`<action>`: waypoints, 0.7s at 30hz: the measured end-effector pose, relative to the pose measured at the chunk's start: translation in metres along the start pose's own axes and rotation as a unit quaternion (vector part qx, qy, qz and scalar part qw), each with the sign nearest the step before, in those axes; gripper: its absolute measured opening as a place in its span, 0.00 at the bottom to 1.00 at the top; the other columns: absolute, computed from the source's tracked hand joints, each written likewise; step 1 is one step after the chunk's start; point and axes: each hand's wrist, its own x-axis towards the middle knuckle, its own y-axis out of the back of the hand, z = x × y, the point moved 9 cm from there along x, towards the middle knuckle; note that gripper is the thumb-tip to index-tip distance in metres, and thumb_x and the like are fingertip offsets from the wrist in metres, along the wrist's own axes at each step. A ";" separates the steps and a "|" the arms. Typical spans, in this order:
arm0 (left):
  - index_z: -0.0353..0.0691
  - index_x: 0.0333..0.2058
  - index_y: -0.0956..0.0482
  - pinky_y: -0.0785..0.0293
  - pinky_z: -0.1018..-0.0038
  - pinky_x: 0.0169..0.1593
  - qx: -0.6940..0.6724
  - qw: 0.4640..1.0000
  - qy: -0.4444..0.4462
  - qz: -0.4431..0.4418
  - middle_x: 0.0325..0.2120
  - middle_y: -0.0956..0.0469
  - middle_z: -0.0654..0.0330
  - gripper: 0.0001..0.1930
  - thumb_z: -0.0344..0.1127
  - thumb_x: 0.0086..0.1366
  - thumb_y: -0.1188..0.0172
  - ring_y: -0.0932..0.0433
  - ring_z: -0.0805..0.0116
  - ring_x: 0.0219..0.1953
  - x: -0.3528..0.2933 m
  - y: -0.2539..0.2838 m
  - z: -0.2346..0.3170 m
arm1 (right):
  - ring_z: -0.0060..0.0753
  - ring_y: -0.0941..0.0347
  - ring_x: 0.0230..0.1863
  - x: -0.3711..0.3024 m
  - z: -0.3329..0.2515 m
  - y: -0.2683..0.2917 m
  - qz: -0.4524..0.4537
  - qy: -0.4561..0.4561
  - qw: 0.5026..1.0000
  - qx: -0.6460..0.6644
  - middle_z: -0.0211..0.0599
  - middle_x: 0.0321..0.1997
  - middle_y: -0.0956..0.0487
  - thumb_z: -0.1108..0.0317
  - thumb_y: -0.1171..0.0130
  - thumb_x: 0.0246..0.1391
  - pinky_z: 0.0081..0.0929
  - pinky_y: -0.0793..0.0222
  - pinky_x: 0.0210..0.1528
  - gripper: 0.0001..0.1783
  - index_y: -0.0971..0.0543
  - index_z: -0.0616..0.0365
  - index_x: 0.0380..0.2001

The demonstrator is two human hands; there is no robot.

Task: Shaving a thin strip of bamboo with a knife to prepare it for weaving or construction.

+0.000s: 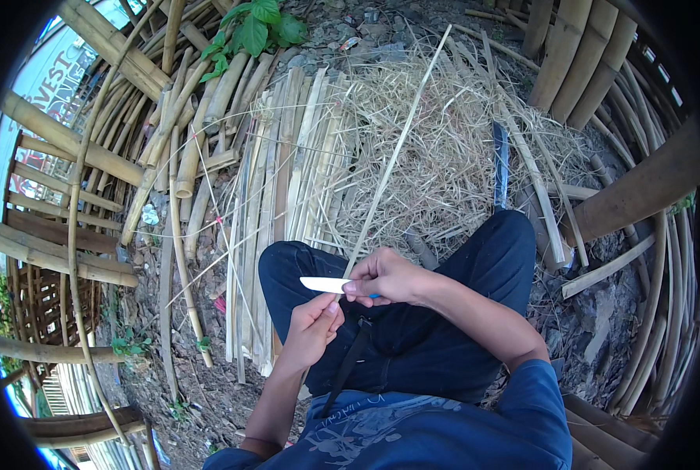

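Note:
My right hand (390, 277) is closed around a knife (323, 284) above my lap. Its pale blade points left, and a bit of blue shows beneath my fingers. A long, thin bamboo strip (401, 141) runs from my hands up and away, across a heap of shavings. My left hand (312, 327), lower and to the left, pinches the near part of this strip just below the blade. The blade lies across the strip; whether its edge cuts in cannot be made out.
Pale bamboo shavings (420, 149) are heaped beyond my knees. Split bamboo slats (287, 164) lie side by side to their left. A long dark blade (501, 164) lies by my right knee. Bamboo poles (75, 141) stand and lean on the left, and a thick post (640, 188) rises on the right.

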 end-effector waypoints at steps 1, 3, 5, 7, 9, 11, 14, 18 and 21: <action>0.33 0.57 0.30 0.53 0.85 0.20 0.005 1.000 -0.004 0.004 0.19 0.40 0.70 0.17 0.32 0.74 0.57 0.49 0.85 0.18 0.001 0.004 -0.004 | 0.13 0.39 0.14 0.001 0.001 -0.009 -0.015 -0.003 1.000 -0.007 0.26 0.16 0.27 0.68 0.41 0.58 0.15 0.47 0.16 0.09 0.18 0.64 0.29; 0.34 0.56 0.30 0.54 0.85 0.20 0.011 1.000 -0.007 0.009 0.19 0.40 0.70 0.17 0.32 0.74 0.57 0.49 0.85 0.18 0.000 0.007 -0.004 | 0.13 0.39 0.14 0.001 0.002 -0.003 -0.002 -0.015 1.000 -0.009 0.25 0.15 0.27 0.68 0.41 0.58 0.15 0.47 0.15 0.09 0.18 0.63 0.28; 0.36 0.56 0.29 0.50 0.86 0.20 0.008 1.000 -0.014 -0.013 0.19 0.38 0.70 0.17 0.32 0.74 0.59 0.47 0.86 0.17 -0.004 0.002 0.002 | 0.13 0.39 0.14 0.000 -0.004 0.008 0.024 0.001 0.999 -0.022 0.26 0.15 0.27 0.69 0.41 0.58 0.15 0.47 0.15 0.10 0.18 0.63 0.27; 0.36 0.56 0.29 0.50 0.86 0.20 0.024 0.999 -0.027 -0.008 0.19 0.38 0.70 0.17 0.31 0.74 0.59 0.47 0.86 0.17 -0.005 0.002 0.004 | 0.13 0.38 0.14 0.000 -0.003 0.014 0.032 0.003 0.999 -0.018 0.26 0.15 0.27 0.69 0.40 0.58 0.15 0.47 0.15 0.10 0.18 0.63 0.26; 0.35 0.56 0.29 0.50 0.86 0.20 0.042 0.998 -0.039 -0.004 0.19 0.38 0.70 0.16 0.31 0.74 0.59 0.47 0.86 0.17 -0.007 0.002 0.007 | 0.14 0.38 0.14 0.000 -0.003 0.019 0.044 0.007 0.999 -0.015 0.27 0.15 0.27 0.68 0.40 0.57 0.14 0.48 0.15 0.10 0.18 0.63 0.25; 0.34 0.55 0.28 0.50 0.86 0.20 0.025 1.000 -0.014 0.011 0.19 0.38 0.70 0.16 0.31 0.74 0.59 0.47 0.85 0.17 -0.011 0.007 0.004 | 0.14 0.38 0.13 -0.003 -0.013 0.048 0.107 0.016 0.994 0.030 0.28 0.15 0.26 0.68 0.40 0.57 0.14 0.50 0.13 0.10 0.20 0.63 0.25; 0.30 0.54 0.28 0.51 0.86 0.20 -0.001 1.000 0.003 -0.005 0.19 0.39 0.69 0.16 0.32 0.74 0.57 0.47 0.85 0.18 -0.023 0.006 -0.003 | 0.14 0.40 0.11 -0.016 -0.028 0.096 0.167 0.055 0.981 0.086 0.28 0.16 0.27 0.70 0.43 0.59 0.15 0.52 0.12 0.11 0.21 0.65 0.25; 0.31 0.55 0.29 0.51 0.86 0.20 0.035 0.999 -0.013 0.004 0.19 0.39 0.69 0.16 0.31 0.74 0.58 0.47 0.85 0.18 -0.021 0.004 -0.007 | 0.15 0.39 0.11 -0.012 -0.020 0.052 0.088 0.013 0.995 0.050 0.31 0.15 0.26 0.70 0.41 0.57 0.15 0.50 0.12 0.10 0.21 0.66 0.25; 0.32 0.56 0.30 0.50 0.86 0.20 0.063 0.998 -0.023 0.002 0.19 0.39 0.69 0.17 0.31 0.74 0.58 0.47 0.85 0.18 -0.018 -0.001 -0.007 | 0.16 0.38 0.12 -0.005 -0.010 0.016 0.020 -0.008 0.999 0.030 0.32 0.15 0.26 0.70 0.39 0.56 0.15 0.49 0.13 0.10 0.20 0.68 0.27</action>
